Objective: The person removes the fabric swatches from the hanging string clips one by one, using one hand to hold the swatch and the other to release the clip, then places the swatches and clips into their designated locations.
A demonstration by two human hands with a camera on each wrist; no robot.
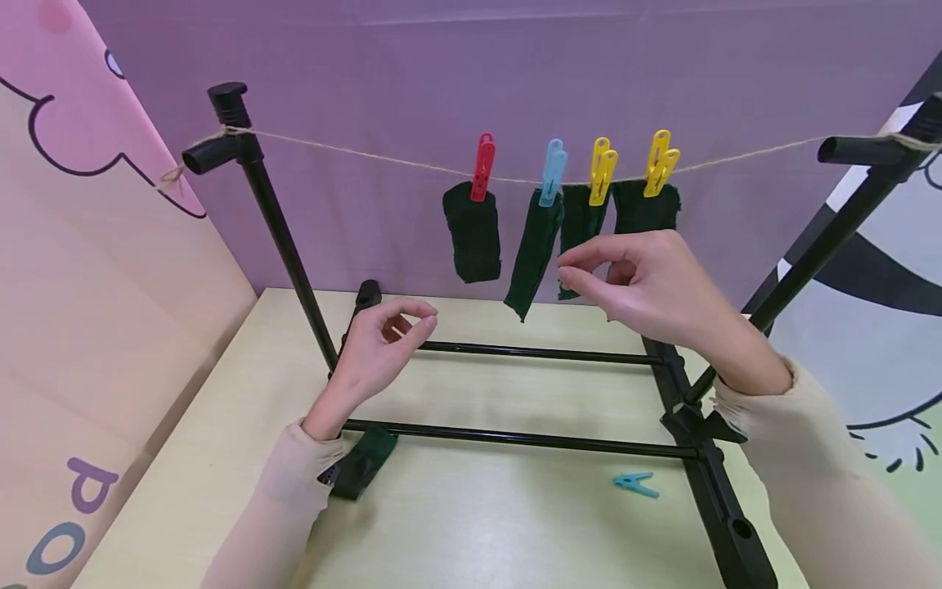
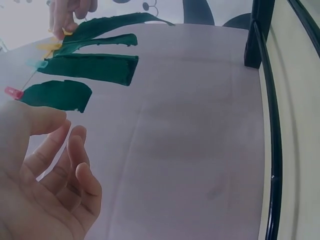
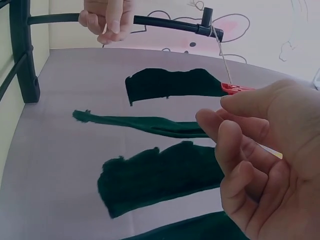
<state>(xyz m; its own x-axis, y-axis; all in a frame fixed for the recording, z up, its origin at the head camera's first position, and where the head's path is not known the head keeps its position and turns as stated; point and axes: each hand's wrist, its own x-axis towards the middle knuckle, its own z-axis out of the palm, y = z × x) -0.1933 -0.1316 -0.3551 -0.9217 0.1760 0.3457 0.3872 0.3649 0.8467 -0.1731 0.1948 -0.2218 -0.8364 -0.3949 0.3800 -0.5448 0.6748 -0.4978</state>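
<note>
Several dark green cloth pieces hang from a string (image 1: 353, 151). A red clothespin (image 1: 482, 168) holds the leftmost cloth (image 1: 472, 233), a light blue clothespin (image 1: 553, 172) the narrow cloth (image 1: 531, 258) beside it. Yellow clothespins (image 1: 602, 170) hold the two on the right. My right hand (image 1: 648, 286) is in front of the right-hand cloths, fingers loosely bent, thumb and forefinger apart, nothing between them. To the lower left, my left hand (image 1: 383, 348) hovers over the frame with loosely curled fingers and holds nothing; in the left wrist view its thumb stands apart from the fingertips.
The string is tied between two black posts (image 1: 283, 237) of a frame with crossbars (image 1: 530, 439) on a pale table (image 1: 515, 523). Another green cloth (image 1: 364, 462) lies by the left forearm. A loose blue clothespin (image 1: 636, 484) lies near the right rail. A purple backdrop (image 1: 368, 74) stands behind.
</note>
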